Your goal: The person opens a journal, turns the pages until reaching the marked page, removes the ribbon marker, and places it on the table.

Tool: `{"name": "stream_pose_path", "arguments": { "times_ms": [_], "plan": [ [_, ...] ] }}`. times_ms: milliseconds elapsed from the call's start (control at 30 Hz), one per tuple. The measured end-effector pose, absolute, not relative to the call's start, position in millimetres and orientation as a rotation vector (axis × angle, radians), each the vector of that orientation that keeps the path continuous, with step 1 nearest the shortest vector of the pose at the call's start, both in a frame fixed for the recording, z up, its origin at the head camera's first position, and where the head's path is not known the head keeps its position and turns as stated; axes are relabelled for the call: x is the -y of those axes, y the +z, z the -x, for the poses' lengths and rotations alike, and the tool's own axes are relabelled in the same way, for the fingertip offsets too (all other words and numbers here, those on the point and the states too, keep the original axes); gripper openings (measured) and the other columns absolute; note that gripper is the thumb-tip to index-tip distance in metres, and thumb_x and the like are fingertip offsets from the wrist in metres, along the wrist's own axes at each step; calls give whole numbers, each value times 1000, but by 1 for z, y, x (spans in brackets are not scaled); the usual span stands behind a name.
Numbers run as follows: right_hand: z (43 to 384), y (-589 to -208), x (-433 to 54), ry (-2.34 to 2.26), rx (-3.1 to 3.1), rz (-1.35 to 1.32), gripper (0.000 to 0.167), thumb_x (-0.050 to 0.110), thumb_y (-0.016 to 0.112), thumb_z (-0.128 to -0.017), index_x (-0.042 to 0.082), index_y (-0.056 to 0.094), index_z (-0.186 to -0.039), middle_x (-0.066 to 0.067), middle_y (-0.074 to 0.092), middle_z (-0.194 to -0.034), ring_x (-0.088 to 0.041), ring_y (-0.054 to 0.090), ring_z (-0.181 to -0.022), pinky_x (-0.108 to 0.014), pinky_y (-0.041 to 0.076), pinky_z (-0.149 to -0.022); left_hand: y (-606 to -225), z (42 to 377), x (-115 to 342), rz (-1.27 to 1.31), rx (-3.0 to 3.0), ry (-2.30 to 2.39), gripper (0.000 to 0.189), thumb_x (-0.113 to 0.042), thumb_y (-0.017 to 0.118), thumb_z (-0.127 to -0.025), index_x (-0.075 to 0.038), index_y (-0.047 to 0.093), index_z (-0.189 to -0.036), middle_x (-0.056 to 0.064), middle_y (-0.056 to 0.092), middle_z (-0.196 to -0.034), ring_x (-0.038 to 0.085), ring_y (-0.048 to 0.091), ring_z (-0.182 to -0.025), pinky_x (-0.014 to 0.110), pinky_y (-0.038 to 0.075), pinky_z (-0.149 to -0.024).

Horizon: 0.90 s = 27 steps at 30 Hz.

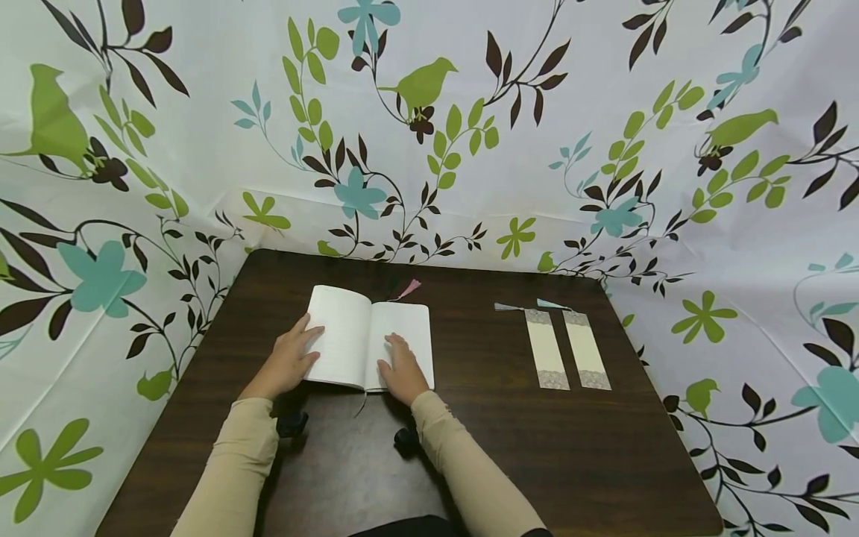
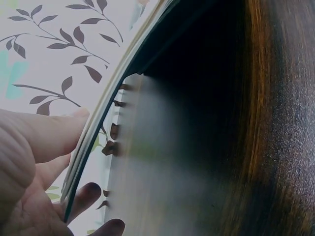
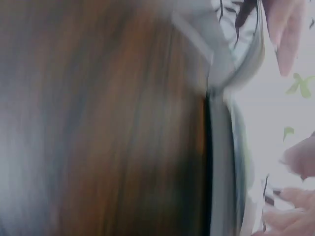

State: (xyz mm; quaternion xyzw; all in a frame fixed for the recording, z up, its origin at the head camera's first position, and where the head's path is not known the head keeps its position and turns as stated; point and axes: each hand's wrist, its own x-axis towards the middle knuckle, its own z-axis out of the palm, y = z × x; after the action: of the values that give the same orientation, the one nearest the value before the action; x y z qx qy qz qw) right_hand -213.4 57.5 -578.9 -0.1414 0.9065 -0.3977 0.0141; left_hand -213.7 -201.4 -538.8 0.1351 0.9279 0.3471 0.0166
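Note:
An open notebook (image 1: 399, 335) with blank-looking white pages lies on the dark wooden table. A pink tassel (image 1: 409, 289) sticks out past its top edge, and a thin ribbon (image 1: 361, 405) hangs from the bottom of its spine. My left hand (image 1: 285, 362) holds the notebook's left side; in the left wrist view the thumb (image 2: 54, 132) lies over the pages and fingers reach beneath the cover, which is lifted off the table. My right hand (image 1: 405, 371) rests on the right page with its fingers extended. The right wrist view is blurred.
Two cream bookmarks (image 1: 546, 349) (image 1: 587, 349) with patterned ends and pale blue tassels lie side by side at the table's right. A patterned white cloth (image 1: 429, 216) surrounds the table (image 1: 483, 462) at the back and sides.

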Motion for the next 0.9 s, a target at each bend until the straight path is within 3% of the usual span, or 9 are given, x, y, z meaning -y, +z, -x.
{"name": "stream_pose_path", "arguments": {
  "times_ms": [167, 433, 900],
  "plan": [
    [217, -586, -77, -937, -2962, 249, 60, 26, 59, -102, -4, 41, -150, -28, 29, -160, -43, 22, -151, -58, 20, -119, -540, 213, 203, -421, -2882, 1075, 48, -1, 61, -98, 7, 49, -144, 33, 16, -162, 60, 21, -141, 72, 19, -109],
    [219, -590, -77, -747, -3037, 153, 66, 43, 51, -105, 0, 38, -153, -23, 33, -160, -41, 23, -151, -63, 10, -119, -538, 213, 203, -412, -2862, 1108, 47, -3, 60, -99, 6, 50, -144, 32, 14, -163, 61, 19, -140, 74, 20, -108],
    [217, -580, -68, -809, -3031, 148, 66, 43, 47, -106, -1, 35, -155, -22, 38, -158, -42, 23, -151, -68, 6, -117, -536, 213, 202, -396, -2851, 1114, 47, -3, 59, -100, 5, 49, -145, 30, 13, -164, 60, 17, -142, 74, 22, -108]
  ]
}}
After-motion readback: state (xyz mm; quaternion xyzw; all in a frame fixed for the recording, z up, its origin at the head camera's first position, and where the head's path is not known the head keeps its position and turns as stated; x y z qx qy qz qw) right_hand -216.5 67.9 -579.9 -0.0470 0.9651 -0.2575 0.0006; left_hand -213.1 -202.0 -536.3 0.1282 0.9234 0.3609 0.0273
